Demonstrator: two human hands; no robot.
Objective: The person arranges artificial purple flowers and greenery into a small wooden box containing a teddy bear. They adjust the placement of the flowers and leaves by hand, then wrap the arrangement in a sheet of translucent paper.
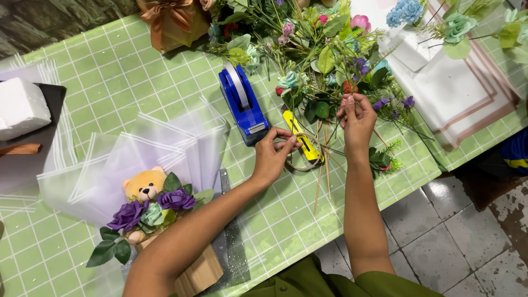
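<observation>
Both hands work close together near the middle of the counter (110, 77): the left hand (272, 157) has a narrow grip, thumb and fingertips pinching a thin loop of tape (297, 159), and the right hand (356, 118) holds its fingertips closed around the top of some thin flower stems (325, 165). The stems hang down from that hand and cross the tape loop, next to a yellow cutter (302, 142) that lies on the counter. Just beside the left hand stands a blue tape dispenser (242, 104). The counter is covered with a green cloth with a pattern of white squares. A pile of loose flowers (313, 49) fills its far side, touching the right hand. On the near left lies a bouquet in pale wrapping paper (159, 148), with a small teddy bear (144, 186) and purple roses (151, 208) inside. A white foam block (19, 107) rests on a dark tray at the left edge, and a gift box with a brown ribbon (170, 22) is at the far edge. The counter ends on the right, where a grey tiled floor (440, 236) begins. Open green surface shows between the bouquet and the gift box.
</observation>
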